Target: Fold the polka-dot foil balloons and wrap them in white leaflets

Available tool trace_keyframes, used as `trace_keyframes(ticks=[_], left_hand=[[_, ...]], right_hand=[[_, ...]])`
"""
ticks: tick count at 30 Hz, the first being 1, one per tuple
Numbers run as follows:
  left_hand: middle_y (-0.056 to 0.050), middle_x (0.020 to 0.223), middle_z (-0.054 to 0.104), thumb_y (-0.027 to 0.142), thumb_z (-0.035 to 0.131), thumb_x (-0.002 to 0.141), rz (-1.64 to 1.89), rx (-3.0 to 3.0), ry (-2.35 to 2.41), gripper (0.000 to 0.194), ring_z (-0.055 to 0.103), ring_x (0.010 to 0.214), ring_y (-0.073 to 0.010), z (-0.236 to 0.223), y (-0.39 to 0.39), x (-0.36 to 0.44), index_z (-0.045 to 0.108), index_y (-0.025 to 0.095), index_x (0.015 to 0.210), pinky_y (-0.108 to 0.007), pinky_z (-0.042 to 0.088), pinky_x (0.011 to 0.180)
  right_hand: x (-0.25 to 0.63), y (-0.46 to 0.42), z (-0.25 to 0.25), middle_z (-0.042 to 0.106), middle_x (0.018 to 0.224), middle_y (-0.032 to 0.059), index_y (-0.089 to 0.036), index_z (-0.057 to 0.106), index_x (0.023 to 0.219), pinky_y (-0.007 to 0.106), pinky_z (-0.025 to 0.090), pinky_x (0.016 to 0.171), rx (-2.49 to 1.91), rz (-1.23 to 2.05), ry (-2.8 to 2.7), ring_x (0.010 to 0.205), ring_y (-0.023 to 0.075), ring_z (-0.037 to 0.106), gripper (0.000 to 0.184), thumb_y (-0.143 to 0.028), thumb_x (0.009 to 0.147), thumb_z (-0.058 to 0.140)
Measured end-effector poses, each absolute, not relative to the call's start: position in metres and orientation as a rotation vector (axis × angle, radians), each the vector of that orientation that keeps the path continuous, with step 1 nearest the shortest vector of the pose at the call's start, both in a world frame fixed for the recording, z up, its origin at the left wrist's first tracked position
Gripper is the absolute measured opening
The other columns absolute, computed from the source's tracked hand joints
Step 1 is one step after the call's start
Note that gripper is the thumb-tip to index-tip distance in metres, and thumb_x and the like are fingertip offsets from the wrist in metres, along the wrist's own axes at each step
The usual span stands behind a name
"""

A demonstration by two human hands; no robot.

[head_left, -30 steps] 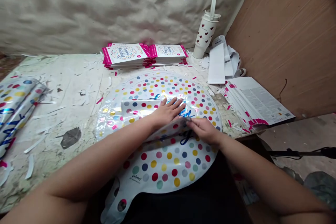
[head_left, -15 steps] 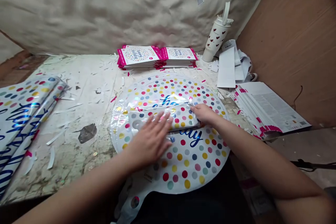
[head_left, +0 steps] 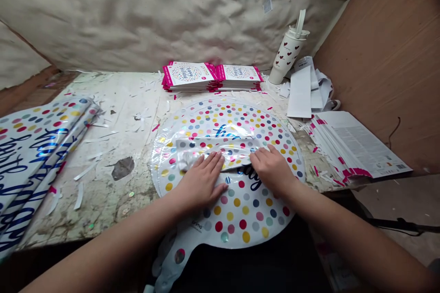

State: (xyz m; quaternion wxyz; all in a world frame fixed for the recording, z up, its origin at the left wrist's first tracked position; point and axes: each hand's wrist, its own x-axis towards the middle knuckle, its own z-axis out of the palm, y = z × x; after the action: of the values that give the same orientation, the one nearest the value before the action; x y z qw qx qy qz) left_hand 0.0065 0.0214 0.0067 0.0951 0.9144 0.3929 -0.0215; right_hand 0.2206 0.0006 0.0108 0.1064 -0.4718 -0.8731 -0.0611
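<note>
White, polka-dotted round foil sheet (head_left: pixel 240 210) lies across the near edge of the worn, pale surface (head_left: pixel 127 96), neck overhanging. Left hand (head_left: pixel 202 178) flat, unclenched, on the folded, clear-glossed dotted strip (head_left: pixel 235 151) atop it; right hand (head_left: pixel 273 169) curls at its right end, pinch or not, I can't tell. I'd expect slick foil to spring open if pressure eases, or crease if pressed unevenly.

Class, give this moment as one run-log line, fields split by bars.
left hand: partly on folded dotted piece | right hand: at piece's right end | beneath: round dotted sheet | behind: pink-edged stacks
</note>
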Motion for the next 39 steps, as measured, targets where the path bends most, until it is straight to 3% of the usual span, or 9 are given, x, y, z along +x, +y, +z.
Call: trace_keyframes(ticks=[5, 10, 14, 17, 22, 27, 30, 33, 39], left_hand=[[-0.016, 0.137, 0.042, 0.018, 0.042, 0.083, -0.087, 2.576, 1.390, 0.052, 0.038, 0.127, -0.0291, 0.015, 0.023, 0.012, 0.038, 0.011, 0.135, -0.040, 0.035, 0.101], [-0.007, 0.148, 0.023, 0.037, 0.046, 0.087, -0.015, 2.568, 0.995, 0.056, 0.019, 0.134, -0.0315, 0.008, 0.021, 0.002, 0.028, 0.032, 0.140, -0.046, 0.030, 0.104], [-0.007, 0.148, 0.021, 0.023, 0.044, 0.088, -0.098, 2.639, 0.696, 0.051, 0.015, 0.135, -0.0310, 0.000, 0.018, -0.004, 0.032, 0.032, 0.137, -0.051, 0.024, 0.106], [-0.009, 0.143, 0.034, 0.015, 0.040, 0.088, 0.055, 2.669, 0.606, 0.048, 0.025, 0.133, -0.0260, -0.005, 0.012, -0.016, 0.039, 0.023, 0.135, -0.046, 0.026, 0.107], [-0.008, 0.103, 0.067, 0.030, 0.041, 0.088, 0.311, 2.281, 1.011, 0.030, 0.060, 0.098, -0.0246, 0.008, 0.012, -0.026, 0.065, 0.021, 0.102, -0.038, 0.048, 0.087], [-0.001, 0.056, 0.060, 0.040, 0.058, 0.074, 0.209, 1.243, 1.447, 0.025, 0.060, 0.054, -0.0153, 0.028, 0.050, -0.004, 0.059, 0.018, 0.064, -0.025, 0.049, 0.053], [-0.001, 0.049, 0.057, 0.030, 0.068, 0.064, 0.172, 1.027, 1.462, 0.020, 0.058, 0.047, -0.0150, 0.027, 0.070, 0.008, 0.055, 0.016, 0.056, -0.026, 0.048, 0.048], [-0.001, 0.046, 0.055, 0.025, 0.070, 0.060, 0.152, 0.982, 1.451, 0.020, 0.057, 0.045, -0.0157, 0.028, 0.077, 0.007, 0.054, 0.015, 0.055, -0.026, 0.048, 0.046], [-0.009, 0.091, 0.069, 0.033, 0.069, 0.066, 0.319, 0.786, 1.430, 0.026, 0.066, 0.077, -0.0178, 0.055, 0.064, -0.025, 0.063, 0.015, 0.084, -0.025, 0.054, 0.064]], right_hand=[[0.226, -0.028, 0.017, 0.052, 0.128, 0.0101, -0.023, 0.040, 0.131, 0.051, 0.028, 0.106, -0.958, -0.120, -2.392, 0.126, 0.0270, 0.039, 0.047, -0.015, 0.086, 0.049], [0.247, -0.022, -0.014, 0.020, 0.147, 0.0192, -0.012, 0.004, 0.144, 0.052, 0.031, 0.104, -1.442, 0.193, -2.091, 0.136, 0.0304, 0.016, 0.088, -0.031, 0.079, 0.059], [0.248, -0.009, -0.020, 0.043, 0.137, 0.0107, -0.022, 0.026, 0.140, 0.049, 0.025, 0.107, -0.924, 0.195, -2.497, 0.132, 0.0228, 0.029, 0.057, -0.016, 0.087, 0.047], [0.245, -0.008, -0.015, 0.061, 0.119, 0.0059, -0.024, 0.052, 0.123, 0.043, 0.034, 0.102, -0.723, 0.349, -2.631, 0.117, 0.0185, 0.051, 0.038, -0.013, 0.088, 0.044], [0.243, 0.006, -0.001, 0.070, 0.100, 0.0051, -0.022, 0.067, 0.098, 0.037, 0.048, 0.083, -1.174, 0.949, -2.290, 0.094, 0.0216, 0.064, 0.022, -0.021, 0.079, 0.056], [0.233, 0.040, 0.011, 0.069, 0.068, 0.0059, -0.017, 0.065, 0.089, 0.033, 0.052, 0.057, -1.750, 1.350, -1.753, 0.056, 0.0186, 0.064, 0.032, -0.039, 0.088, 0.043], [0.218, 0.045, 0.014, 0.068, 0.095, 0.0127, -0.018, 0.056, 0.113, 0.041, 0.050, 0.076, -1.762, 0.835, -1.843, 0.088, 0.0246, 0.064, 0.037, -0.040, 0.091, 0.037], [0.199, 0.039, 0.007, 0.041, 0.138, 0.0132, -0.017, 0.040, 0.133, 0.050, 0.027, 0.104, -1.573, 0.349, -2.199, 0.128, 0.0285, 0.034, 0.048, -0.040, 0.091, 0.035], [0.185, 0.036, -0.017, 0.015, 0.150, 0.0076, -0.014, 0.021, 0.142, 0.049, 0.009, 0.110, -1.671, 0.494, -2.456, 0.137, 0.0248, 0.011, 0.063, -0.050, 0.091, 0.024]])
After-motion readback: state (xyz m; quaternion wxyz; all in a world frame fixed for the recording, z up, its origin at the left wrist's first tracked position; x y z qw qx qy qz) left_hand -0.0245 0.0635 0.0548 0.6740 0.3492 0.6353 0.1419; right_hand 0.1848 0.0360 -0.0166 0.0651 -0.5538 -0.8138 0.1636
